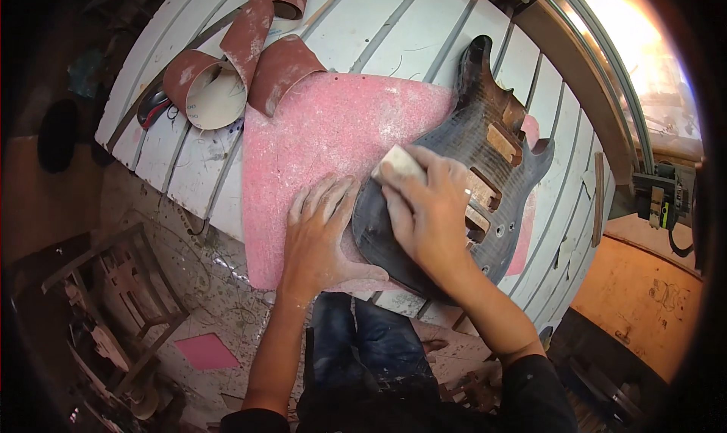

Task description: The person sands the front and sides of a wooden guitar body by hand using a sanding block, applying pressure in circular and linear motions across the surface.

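A dark grey electric guitar body (pixel 382 225) with routed cavities lies on a dusty pink mat (pixel 326 123), its horn pointing to the far right. My right hand (pixel 432 213) is closed round a pale sanding block (pixel 399 166) and presses it on the body's left edge. Dust coats those fingers. My left hand (pixel 322 232) rests flat on the mat with fingers spread, its thumb close to the body's lower edge. White dust covers its fingertips too.
Curled reddish-brown sandpaper strips (pixel 261 70) lie at the table's far left. The white slatted table (pixel 386 24) has dark grooves. A metal rail machine (pixel 606 62) stands along the right. A wooden frame (pixel 140 281) and a pink sheet (pixel 207 351) are on the floor, lower left.
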A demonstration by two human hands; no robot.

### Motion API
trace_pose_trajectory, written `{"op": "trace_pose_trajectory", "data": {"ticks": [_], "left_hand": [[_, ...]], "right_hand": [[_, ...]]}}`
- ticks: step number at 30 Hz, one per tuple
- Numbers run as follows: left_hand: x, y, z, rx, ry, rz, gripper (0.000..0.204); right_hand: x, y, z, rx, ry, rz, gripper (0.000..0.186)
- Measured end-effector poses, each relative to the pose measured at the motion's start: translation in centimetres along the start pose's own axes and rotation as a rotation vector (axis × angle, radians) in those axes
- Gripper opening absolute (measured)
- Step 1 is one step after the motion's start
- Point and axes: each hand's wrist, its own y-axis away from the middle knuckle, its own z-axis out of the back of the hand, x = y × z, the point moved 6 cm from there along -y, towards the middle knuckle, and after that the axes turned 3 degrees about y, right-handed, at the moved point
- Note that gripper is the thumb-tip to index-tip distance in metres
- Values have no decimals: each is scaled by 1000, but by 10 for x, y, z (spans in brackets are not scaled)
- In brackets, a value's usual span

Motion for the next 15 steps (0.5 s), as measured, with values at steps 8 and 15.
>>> {"op": "trace_pose_trajectory", "data": {"ticks": [8,15], "left_hand": [[3,1,-3,-20,-19,-12,134],[7,1,-7,-34,30,-23,133]], "right_hand": [[25,46,1,119,-93,128,36],[36,57,4,131,-15,67,38]]}}
